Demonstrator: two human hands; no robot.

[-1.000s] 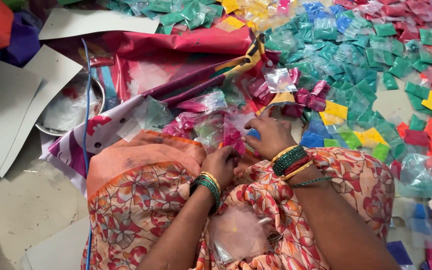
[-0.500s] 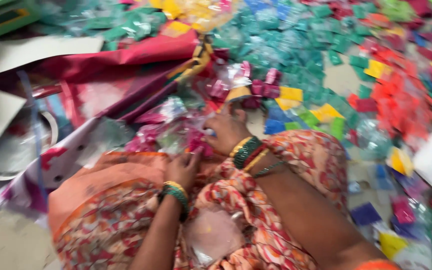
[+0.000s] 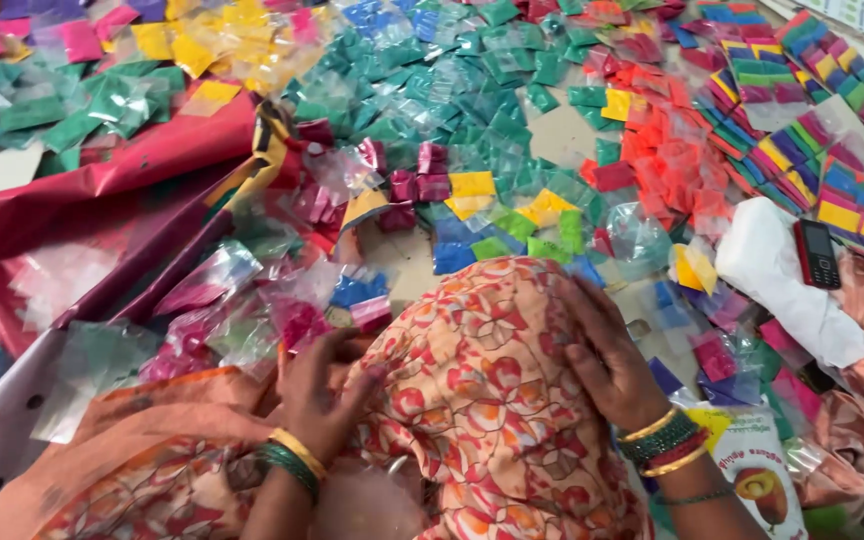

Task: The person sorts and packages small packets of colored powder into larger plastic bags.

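Observation:
My left hand (image 3: 319, 385) rests on my lap between my knees, fingers curled against the orange floral cloth (image 3: 472, 400) next to pink powder sachets (image 3: 297, 322); whether it holds one I cannot tell. My right hand (image 3: 607, 350) lies flat on the outer side of my right knee, fingers spread, holding nothing. Both wrists wear green and gold bangles. Small clear sachets of blue powder (image 3: 357, 290) lie just ahead of my knee.
The floor ahead is covered with several heaps of small sachets: green (image 3: 472, 70), red-orange (image 3: 667, 160), yellow (image 3: 202, 45). Strips of multicoloured sachets (image 3: 832, 170) lie at the right beside a dark mobile phone (image 3: 816, 254) on white cloth. A maroon plastic sheet (image 3: 102, 220) spreads at the left.
The view has swung to the right. My right hand left the sachets ahead of me and came down flat on my right knee. My left hand stayed at my lap.

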